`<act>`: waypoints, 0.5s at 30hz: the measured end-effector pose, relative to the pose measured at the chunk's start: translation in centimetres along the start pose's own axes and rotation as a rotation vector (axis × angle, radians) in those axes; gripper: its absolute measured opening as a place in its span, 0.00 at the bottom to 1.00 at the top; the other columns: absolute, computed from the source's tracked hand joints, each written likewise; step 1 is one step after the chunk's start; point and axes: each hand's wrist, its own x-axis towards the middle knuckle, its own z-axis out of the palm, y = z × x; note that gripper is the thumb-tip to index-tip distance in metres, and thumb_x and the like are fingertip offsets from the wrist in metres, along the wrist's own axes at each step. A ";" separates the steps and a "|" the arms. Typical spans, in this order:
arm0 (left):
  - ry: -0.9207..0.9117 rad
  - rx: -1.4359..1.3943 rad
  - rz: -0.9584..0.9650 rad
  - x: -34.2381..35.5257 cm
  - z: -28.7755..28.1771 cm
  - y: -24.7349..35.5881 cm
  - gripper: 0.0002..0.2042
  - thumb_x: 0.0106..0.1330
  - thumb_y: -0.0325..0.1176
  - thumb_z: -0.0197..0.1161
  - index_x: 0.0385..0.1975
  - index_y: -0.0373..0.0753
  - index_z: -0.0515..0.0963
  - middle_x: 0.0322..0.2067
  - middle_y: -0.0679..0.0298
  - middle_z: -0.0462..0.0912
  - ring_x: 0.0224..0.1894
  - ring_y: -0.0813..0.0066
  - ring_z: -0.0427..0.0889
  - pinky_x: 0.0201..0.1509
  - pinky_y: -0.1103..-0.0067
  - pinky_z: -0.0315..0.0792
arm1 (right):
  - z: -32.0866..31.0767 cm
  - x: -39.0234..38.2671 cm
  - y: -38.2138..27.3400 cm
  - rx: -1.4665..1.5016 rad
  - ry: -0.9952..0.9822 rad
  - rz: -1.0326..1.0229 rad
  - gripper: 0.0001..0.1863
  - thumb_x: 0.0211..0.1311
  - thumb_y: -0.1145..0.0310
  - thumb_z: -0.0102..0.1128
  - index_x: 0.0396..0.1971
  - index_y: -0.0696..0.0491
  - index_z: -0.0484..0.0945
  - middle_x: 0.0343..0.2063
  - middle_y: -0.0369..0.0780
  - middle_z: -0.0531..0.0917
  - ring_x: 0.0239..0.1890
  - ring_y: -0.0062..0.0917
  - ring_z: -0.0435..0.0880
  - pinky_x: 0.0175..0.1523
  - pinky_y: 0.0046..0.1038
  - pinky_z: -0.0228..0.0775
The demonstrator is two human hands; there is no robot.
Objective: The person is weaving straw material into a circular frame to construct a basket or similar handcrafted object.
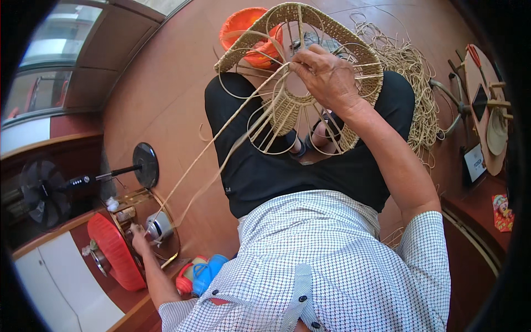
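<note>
A woven piece of tan twisted cord (285,116) rests across my lap, with a broad braided rim, thin spokes and round wire loops. My right hand (326,74) is closed in a pinch on a length of cord (221,133) over the open framework. That strand runs taut down to the left, toward my left hand (138,240). My left arm is stretched far out to the side, and the hand looks closed around the strand's end, beside a silver cylinder (159,226). Its fingers are small and partly blurred. A second, pale strand is smeared by motion.
An orange bag-lined basket (246,33) stands beyond my knees. Loose cord (406,72) is heaped right of my leg. At left are a black standing fan (44,188), a red covered round seat (113,252) and a blue container (209,271). A wooden stand (481,105) is at right.
</note>
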 end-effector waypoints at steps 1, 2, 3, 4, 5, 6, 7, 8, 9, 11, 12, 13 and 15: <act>0.192 0.187 -0.096 2.2 -2.8 -2.1 0.39 0.77 0.71 0.56 0.43 0.32 0.93 0.42 0.49 0.93 0.49 0.56 0.90 0.58 0.62 0.79 | -0.1 -0.1 0.0 -0.001 0.011 0.012 0.10 0.76 0.55 0.67 0.42 0.46 0.88 0.36 0.38 0.86 0.38 0.41 0.92 0.41 0.42 0.83; 0.386 0.370 -0.202 3.8 -4.7 -3.3 0.38 0.78 0.69 0.55 0.44 0.33 0.93 0.45 0.45 0.94 0.52 0.51 0.91 0.60 0.59 0.80 | -0.2 -0.1 -0.1 0.011 0.006 0.033 0.11 0.76 0.55 0.67 0.42 0.46 0.88 0.37 0.38 0.86 0.39 0.40 0.92 0.43 0.42 0.83; 0.386 0.367 -0.199 4.8 -4.7 -2.6 0.38 0.78 0.69 0.55 0.44 0.33 0.93 0.45 0.45 0.94 0.52 0.51 0.91 0.60 0.59 0.80 | -0.3 -0.1 -0.2 0.021 -0.001 0.051 0.11 0.76 0.56 0.67 0.42 0.46 0.89 0.37 0.38 0.87 0.40 0.40 0.92 0.45 0.42 0.84; 0.261 0.442 -0.035 5.8 -4.3 -1.8 0.37 0.78 0.68 0.55 0.48 0.34 0.92 0.47 0.44 0.93 0.54 0.47 0.90 0.63 0.56 0.79 | -0.3 -0.2 -0.1 0.020 0.001 0.051 0.11 0.76 0.56 0.67 0.42 0.46 0.89 0.37 0.38 0.87 0.40 0.40 0.92 0.45 0.42 0.84; 0.132 0.509 0.129 6.5 -3.2 -0.5 0.36 0.78 0.67 0.54 0.53 0.35 0.91 0.50 0.43 0.93 0.57 0.43 0.90 0.65 0.53 0.78 | -0.2 -0.2 0.0 0.009 -0.002 0.069 0.11 0.76 0.55 0.68 0.43 0.46 0.89 0.38 0.38 0.87 0.40 0.39 0.92 0.45 0.41 0.83; 0.198 0.529 0.361 3.6 2.8 3.1 0.31 0.82 0.59 0.52 0.63 0.38 0.87 0.57 0.46 0.91 0.59 0.44 0.89 0.64 0.54 0.78 | 0.0 -0.1 -0.2 -0.029 -0.016 0.081 0.11 0.76 0.55 0.69 0.44 0.46 0.89 0.39 0.37 0.88 0.40 0.39 0.91 0.45 0.39 0.82; 0.102 0.428 0.693 5.3 3.4 4.0 0.26 0.85 0.51 0.50 0.67 0.37 0.83 0.61 0.45 0.87 0.61 0.46 0.87 0.64 0.57 0.78 | 0.2 0.3 -0.9 0.004 -0.020 0.065 0.11 0.76 0.55 0.69 0.44 0.46 0.89 0.39 0.37 0.88 0.40 0.39 0.91 0.45 0.39 0.82; -0.148 0.216 0.666 1.2 8.9 9.9 0.21 0.87 0.41 0.52 0.65 0.35 0.83 0.61 0.47 0.87 0.61 0.52 0.87 0.64 0.63 0.79 | 0.3 0.2 -0.9 -0.018 -0.031 0.082 0.11 0.75 0.55 0.69 0.44 0.47 0.90 0.38 0.37 0.88 0.40 0.38 0.91 0.45 0.39 0.82; -0.407 -0.491 0.777 -5.0 13.4 13.8 0.16 0.85 0.34 0.57 0.62 0.32 0.84 0.55 0.52 0.88 0.58 0.59 0.87 0.63 0.69 0.79 | 0.3 0.3 -1.1 -0.008 -0.042 0.092 0.12 0.75 0.55 0.69 0.43 0.47 0.90 0.38 0.37 0.88 0.40 0.38 0.91 0.45 0.39 0.82; -0.447 -0.216 1.173 -24.0 14.7 26.6 0.12 0.82 0.29 0.62 0.58 0.32 0.86 0.51 0.56 0.90 0.53 0.66 0.89 0.60 0.71 0.81 | -0.2 -0.1 -0.5 -0.042 -0.037 0.102 0.12 0.74 0.54 0.69 0.42 0.46 0.90 0.38 0.38 0.88 0.40 0.39 0.92 0.45 0.41 0.82; -0.537 -0.295 1.165 -29.6 14.7 28.9 0.12 0.81 0.31 0.64 0.55 0.32 0.85 0.48 0.56 0.90 0.51 0.65 0.89 0.60 0.73 0.80 | -0.1 0.1 -0.6 -0.024 -0.018 0.106 0.12 0.74 0.53 0.69 0.41 0.45 0.90 0.38 0.38 0.88 0.41 0.39 0.92 0.46 0.43 0.82; -0.560 -0.325 1.220 -34.5 15.2 30.6 0.12 0.77 0.32 0.70 0.55 0.34 0.86 0.45 0.56 0.90 0.48 0.64 0.90 0.57 0.71 0.81 | -0.1 0.2 -0.7 -0.033 -0.026 0.083 0.12 0.74 0.53 0.69 0.41 0.45 0.90 0.38 0.38 0.88 0.41 0.39 0.92 0.46 0.43 0.82; -0.507 -0.334 1.503 -38.3 17.2 31.7 0.13 0.73 0.33 0.75 0.53 0.36 0.86 0.44 0.52 0.90 0.41 0.58 0.90 0.47 0.69 0.84 | 0.1 0.3 -1.2 -0.020 -0.027 0.121 0.11 0.73 0.53 0.69 0.41 0.45 0.90 0.37 0.37 0.88 0.40 0.40 0.91 0.45 0.43 0.82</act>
